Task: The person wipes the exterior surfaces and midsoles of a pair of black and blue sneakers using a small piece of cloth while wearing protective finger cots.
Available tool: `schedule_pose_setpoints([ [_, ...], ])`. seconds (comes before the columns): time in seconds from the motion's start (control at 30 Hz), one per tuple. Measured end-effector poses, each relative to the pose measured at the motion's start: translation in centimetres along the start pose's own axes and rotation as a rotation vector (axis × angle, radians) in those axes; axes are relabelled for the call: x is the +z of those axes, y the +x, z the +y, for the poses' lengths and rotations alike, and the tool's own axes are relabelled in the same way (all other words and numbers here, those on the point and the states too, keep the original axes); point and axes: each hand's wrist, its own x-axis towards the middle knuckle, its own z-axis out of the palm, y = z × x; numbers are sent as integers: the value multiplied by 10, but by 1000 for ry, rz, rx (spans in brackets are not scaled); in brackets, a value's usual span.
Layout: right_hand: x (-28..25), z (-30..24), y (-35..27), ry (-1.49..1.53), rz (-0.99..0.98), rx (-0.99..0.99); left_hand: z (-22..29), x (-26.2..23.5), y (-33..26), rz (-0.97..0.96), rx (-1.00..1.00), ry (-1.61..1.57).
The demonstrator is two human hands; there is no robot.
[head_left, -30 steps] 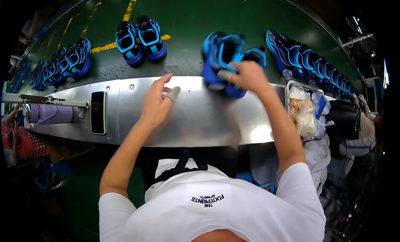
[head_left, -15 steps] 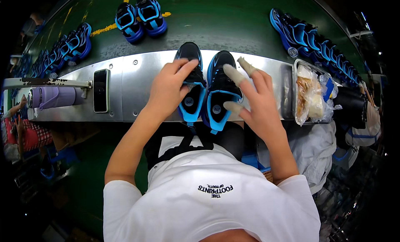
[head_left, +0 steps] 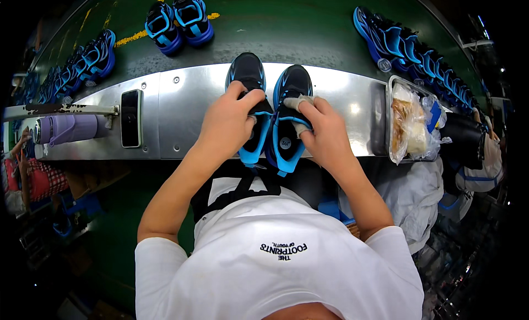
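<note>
Two black-and-blue shoes lie side by side on a metal shelf (head_left: 182, 105), heels toward me. My left hand (head_left: 228, 119) grips the left shoe (head_left: 248, 80) over its tongue. On the tongue of the right shoe (head_left: 289, 141) rests my right hand (head_left: 322, 132), its taped fingers pressing there. Both hands cover the shoes' middle parts.
Beyond the shelf a green conveyor belt (head_left: 286, 28) carries a shoe pair (head_left: 179, 19) at top centre, more shoes at left (head_left: 82, 63) and a row at right (head_left: 410, 47). On the shelf lie a black phone (head_left: 130, 117), a purple bottle (head_left: 69, 128) and a tray of plastic bags (head_left: 410, 121).
The pair of shoes came off the belt onto the shelf in front of me. Both hands have settled on the shoes' tongues. The belt pairs have drifted left.
</note>
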Motion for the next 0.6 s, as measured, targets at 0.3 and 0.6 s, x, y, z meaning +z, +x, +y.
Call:
schedule_pose_setpoints([
  [0.3,8,4,-23,-261,-74,-169,-20,23,-12,163,270,155],
  [0.6,28,3,-34,-198,-14,-169,7,11,-25,39,272,196],
])
